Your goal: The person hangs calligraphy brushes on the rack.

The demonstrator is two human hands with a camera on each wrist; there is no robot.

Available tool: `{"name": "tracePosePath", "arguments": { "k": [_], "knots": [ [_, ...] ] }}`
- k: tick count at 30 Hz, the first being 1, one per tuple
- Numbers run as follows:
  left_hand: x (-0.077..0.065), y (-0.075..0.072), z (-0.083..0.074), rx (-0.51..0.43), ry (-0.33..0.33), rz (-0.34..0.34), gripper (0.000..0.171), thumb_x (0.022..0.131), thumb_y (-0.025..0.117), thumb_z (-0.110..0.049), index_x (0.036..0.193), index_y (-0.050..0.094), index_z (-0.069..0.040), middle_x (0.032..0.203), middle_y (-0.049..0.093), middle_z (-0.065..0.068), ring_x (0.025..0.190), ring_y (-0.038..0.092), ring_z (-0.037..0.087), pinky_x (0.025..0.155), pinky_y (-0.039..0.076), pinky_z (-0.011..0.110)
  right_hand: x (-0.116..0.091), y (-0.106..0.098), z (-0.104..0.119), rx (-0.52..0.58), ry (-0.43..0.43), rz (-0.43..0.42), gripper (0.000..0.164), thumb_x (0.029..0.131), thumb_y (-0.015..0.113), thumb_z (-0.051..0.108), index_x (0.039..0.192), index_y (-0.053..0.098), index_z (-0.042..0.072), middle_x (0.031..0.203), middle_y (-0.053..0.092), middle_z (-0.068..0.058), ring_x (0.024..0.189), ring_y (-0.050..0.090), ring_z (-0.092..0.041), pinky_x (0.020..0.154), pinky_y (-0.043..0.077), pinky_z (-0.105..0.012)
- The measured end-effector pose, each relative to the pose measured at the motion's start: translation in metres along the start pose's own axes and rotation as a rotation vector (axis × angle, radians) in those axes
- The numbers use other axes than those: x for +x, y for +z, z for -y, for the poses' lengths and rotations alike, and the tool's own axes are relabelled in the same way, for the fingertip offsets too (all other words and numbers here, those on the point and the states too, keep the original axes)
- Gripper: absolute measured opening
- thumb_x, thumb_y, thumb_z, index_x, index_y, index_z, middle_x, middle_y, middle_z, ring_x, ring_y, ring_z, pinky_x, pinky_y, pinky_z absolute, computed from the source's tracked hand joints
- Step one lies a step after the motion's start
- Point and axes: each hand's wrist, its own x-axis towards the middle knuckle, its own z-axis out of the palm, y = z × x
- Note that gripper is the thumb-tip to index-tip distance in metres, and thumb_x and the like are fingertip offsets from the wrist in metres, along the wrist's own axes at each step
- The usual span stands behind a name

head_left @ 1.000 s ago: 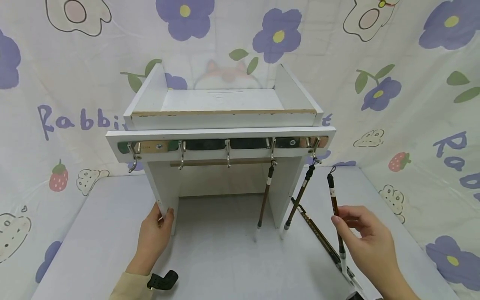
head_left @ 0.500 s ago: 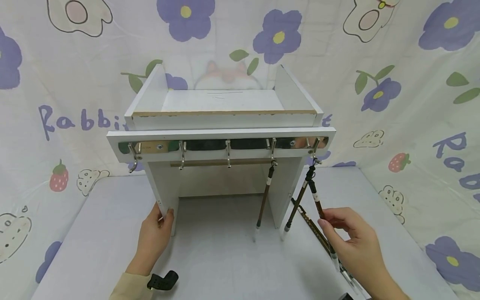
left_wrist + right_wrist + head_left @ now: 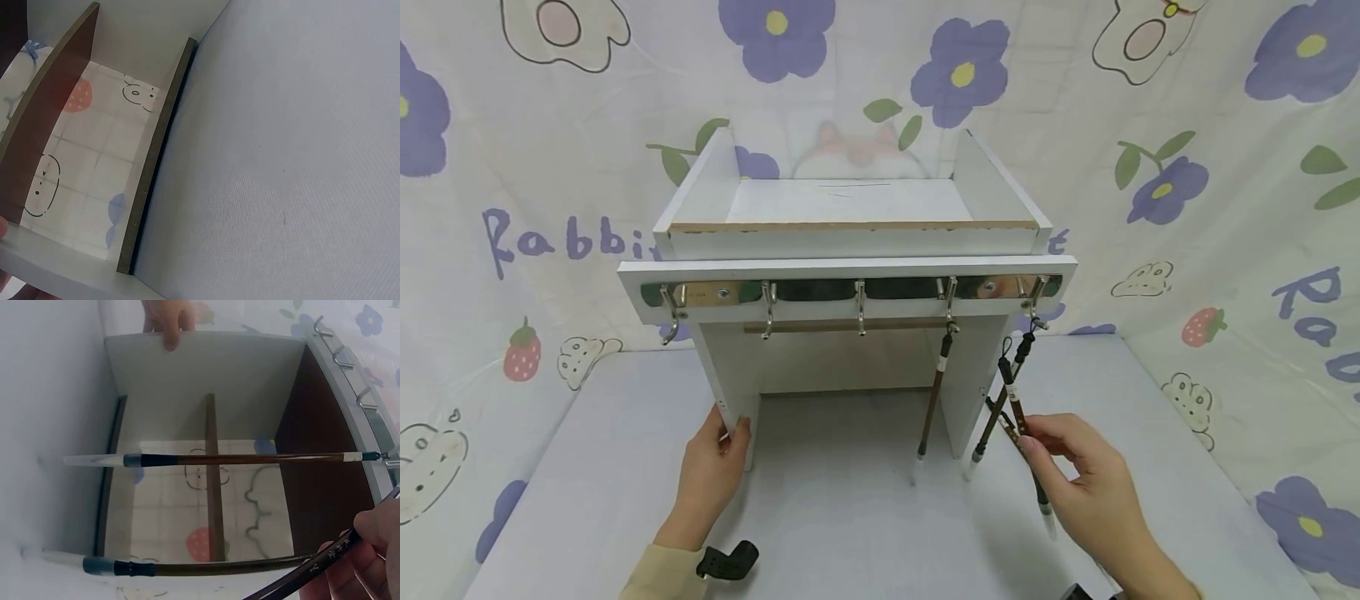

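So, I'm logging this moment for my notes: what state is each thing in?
White stand: upright, its left side held by the left hand
Held brush: tilted, pinched in the right hand, loop unhooked
Inner brush: hanging from the fourth hook from left
Outer brush: hanging from the rightmost hook
Three left hooks: bare
Another brush: lying on the table, mostly hidden

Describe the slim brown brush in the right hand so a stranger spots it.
Find the white wooden rack with silver metal hooks; look below its right end. A right hand pinches the slim brown brush there. Unlike the two brown brushes hanging nearby, it is held off the hooks.
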Motion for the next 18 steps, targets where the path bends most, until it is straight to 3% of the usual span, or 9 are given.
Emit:
{"name": "tracePosePath", "arguments": {
  "k": [9,18],
  "knots": [
    [0.000,0.000,-0.001,0.020,0.002,-0.004,0.049,0.103,0.045,-0.032,0.144,0.039,-0.007,0.136,0.049,0.027,0.117,0.055,0.041,0.088,0.051,0.051,0.003,0.007,0.004,0.020,-0.096,0.002,0.027,0.084,0.066,-0.012,0.107,0.067,0.004,0.097,0.066,-0.004,0.085,0.062,-0.014,0.080,0.052,-0.016],
    [0.000,0.000,0.000,0.015,0.005,-0.004,0.049,0.103,0.045,-0.032,0.144,0.040,-0.006,0.136,0.050,0.026,0.117,0.055,0.040,0.088,0.051,0.050,0.006,0.017,0.004,0.032,-0.196,-0.013,0.040,0.076,0.069,-0.020,0.107,0.067,0.004,0.096,0.065,0.000,0.081,0.062,-0.011,0.072,0.051,-0.014]
  ]
}}
